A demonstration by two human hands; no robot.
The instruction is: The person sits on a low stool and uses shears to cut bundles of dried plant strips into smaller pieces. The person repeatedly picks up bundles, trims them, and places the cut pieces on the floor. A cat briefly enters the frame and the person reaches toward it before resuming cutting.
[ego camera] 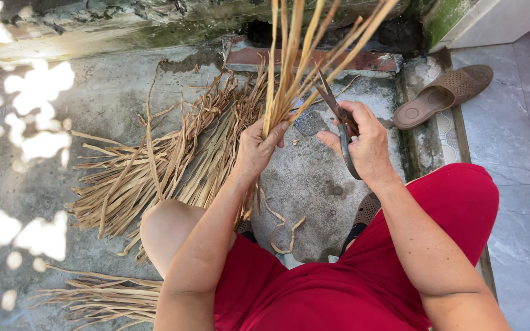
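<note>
the left hand (257,147) is closed around a bunch of dried straw-coloured strips (289,67), gripping them low down so that they stand upright and fan out toward the top edge of the view. the right hand (363,144) is closed on the handles of a pair of dark metal scissors (337,116), whose blades point up and left into the right side of the bunch, touching the strips just above the left hand. both hands are held over a grey concrete floor (308,178), above the person's knees and red clothing (363,270).

to the left of the hands a big loose pile of the same dried strips (154,171) lies spread on the concrete, and a smaller heap (102,297) lies near the bottom left. a few curled offcuts (286,233) rest on the floor between the knees. a brown perforated slipper (443,95) sits at the upper right, by the edge of the grey tiles (516,141), well apart from the hands. patches of sunlight fall on the left of the floor.
</note>
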